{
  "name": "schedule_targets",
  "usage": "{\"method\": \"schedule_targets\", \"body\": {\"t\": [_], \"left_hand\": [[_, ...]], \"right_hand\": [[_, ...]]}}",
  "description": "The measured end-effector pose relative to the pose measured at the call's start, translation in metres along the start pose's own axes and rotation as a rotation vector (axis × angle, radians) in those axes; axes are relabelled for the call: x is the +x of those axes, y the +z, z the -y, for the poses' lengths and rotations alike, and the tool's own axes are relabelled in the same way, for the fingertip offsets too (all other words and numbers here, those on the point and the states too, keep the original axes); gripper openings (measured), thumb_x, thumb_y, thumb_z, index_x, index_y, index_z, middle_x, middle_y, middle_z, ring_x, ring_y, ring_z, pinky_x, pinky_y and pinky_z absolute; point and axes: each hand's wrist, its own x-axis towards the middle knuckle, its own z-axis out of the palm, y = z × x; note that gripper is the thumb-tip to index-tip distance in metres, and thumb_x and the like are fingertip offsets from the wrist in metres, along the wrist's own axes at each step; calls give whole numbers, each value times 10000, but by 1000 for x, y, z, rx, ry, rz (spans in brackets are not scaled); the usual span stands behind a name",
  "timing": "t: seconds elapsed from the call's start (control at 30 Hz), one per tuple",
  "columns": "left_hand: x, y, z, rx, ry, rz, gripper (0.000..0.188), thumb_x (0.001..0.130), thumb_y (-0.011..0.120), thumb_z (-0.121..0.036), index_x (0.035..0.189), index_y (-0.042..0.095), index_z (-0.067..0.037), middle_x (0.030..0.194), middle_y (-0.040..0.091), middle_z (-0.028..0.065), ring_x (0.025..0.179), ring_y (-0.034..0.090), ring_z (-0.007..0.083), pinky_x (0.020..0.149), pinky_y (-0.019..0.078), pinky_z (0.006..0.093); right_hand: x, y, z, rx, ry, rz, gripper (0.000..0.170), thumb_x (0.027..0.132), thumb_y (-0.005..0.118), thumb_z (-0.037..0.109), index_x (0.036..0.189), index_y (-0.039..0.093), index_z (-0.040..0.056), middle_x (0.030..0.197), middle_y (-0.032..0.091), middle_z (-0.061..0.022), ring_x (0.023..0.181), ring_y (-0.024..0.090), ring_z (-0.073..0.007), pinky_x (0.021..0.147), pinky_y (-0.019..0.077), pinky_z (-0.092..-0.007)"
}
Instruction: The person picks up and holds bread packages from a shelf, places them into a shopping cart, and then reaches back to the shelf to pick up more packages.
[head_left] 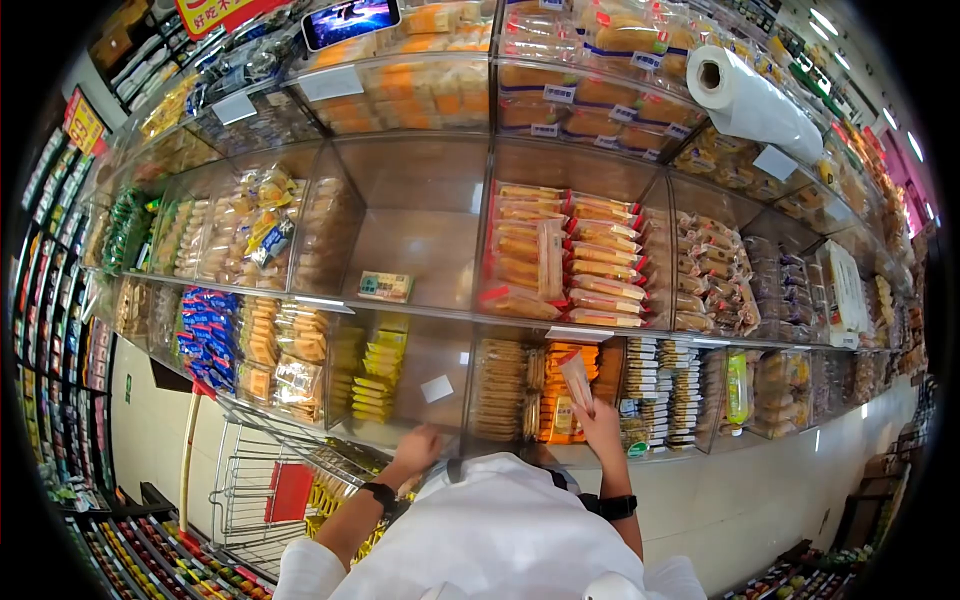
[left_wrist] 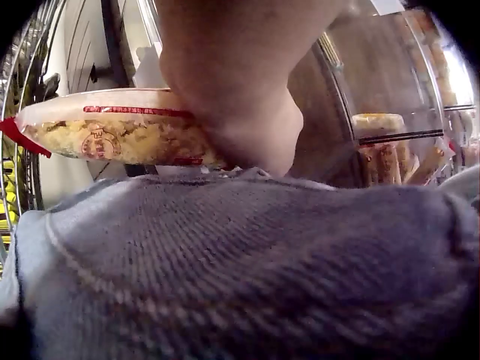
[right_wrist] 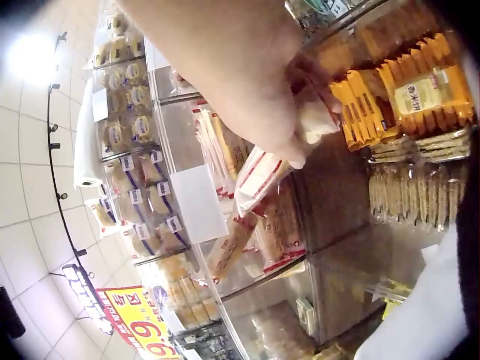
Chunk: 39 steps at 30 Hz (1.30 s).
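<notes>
My right hand [head_left: 603,432] pinches a long, narrow wrapped bread [head_left: 575,378] above the bin of orange packets [head_left: 563,412]. In the right wrist view, the thumb and fingers of that hand [right_wrist: 236,75] close round the white-and-red wrapper [right_wrist: 259,178]. My left hand [head_left: 418,448] is low beside the white shirt, fingers curled. In the left wrist view, a bread packet with a red end [left_wrist: 112,131] sticks out from that hand [left_wrist: 240,97], whose fingertips are hidden; the head view does not show this packet.
Clear bins hold red-ended bread packets [head_left: 605,255], brown biscuits [head_left: 500,385], yellow packets [head_left: 378,375] and white-wrapped sticks [head_left: 662,385]. A wire cart [head_left: 245,490] stands at lower left. A plastic bag roll [head_left: 755,105] and a phone [head_left: 350,22] sit higher up.
</notes>
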Motion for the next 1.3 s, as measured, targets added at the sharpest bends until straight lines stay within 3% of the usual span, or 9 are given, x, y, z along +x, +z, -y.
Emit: {"method": "schedule_targets", "body": {"t": [0.17,0.27,0.47,0.67,0.77,0.97,1.17,1.3], "left_hand": [[-9,-10,-3,90,129,29,120,719,516,-157,697,543,-42,727,519,126,726,520,315,626,433,413],[-5,0,3,166,257,-131,155,704,563,-147,625,494,-34,660,476,109,667,499,288,589,422,369],[-6,8,3,215,267,-147,112,689,565,-138,636,505,-59,655,480,90,671,503,262,601,431,355],[-6,10,4,259,231,-134,92,677,559,-150,641,516,-77,652,485,83,681,517,254,586,445,356],[-6,13,7,293,141,-8,117,688,541,-174,690,546,-57,706,540,92,726,536,261,648,448,372],[-8,5,-6,199,128,-134,85,679,557,-159,708,540,-80,700,511,90,690,534,273,584,456,386],[-15,3,-16,60,-31,-318,106,701,564,-129,760,506,-63,760,467,122,673,511,313,571,437,418],[-13,-1,-18,10,-38,-242,168,715,586,-174,827,515,-71,804,460,117,705,511,291,595,412,395]], "right_hand": [[1,6,-5,-21,-10,-11,359,734,624,279,667,506,-53,595,516,-204,536,525,-339,489,396,-381],[2,10,-7,-3,14,20,359,732,629,272,656,497,-53,586,510,-195,522,527,-325,475,394,-373],[4,5,6,-34,-12,32,366,734,628,277,640,489,-49,575,504,-194,525,521,-333,478,391,-382],[3,6,6,-106,-41,20,372,736,625,284,639,487,-47,577,501,-209,545,512,-360,491,387,-396],[2,8,7,-96,-13,43,368,735,624,281,640,486,-46,597,506,-209,566,511,-365,509,389,-404],[1,1,15,-55,41,78,352,732,622,271,647,490,-44,640,519,-211,604,512,-375,540,395,-418],[-1,0,6,-73,39,50,349,736,623,274,666,500,-45,643,521,-214,604,517,-376,541,397,-416],[0,3,-1,-31,109,95,344,735,622,274,674,505,-44,647,523,-214,611,518,-375,546,399,-415]]}}
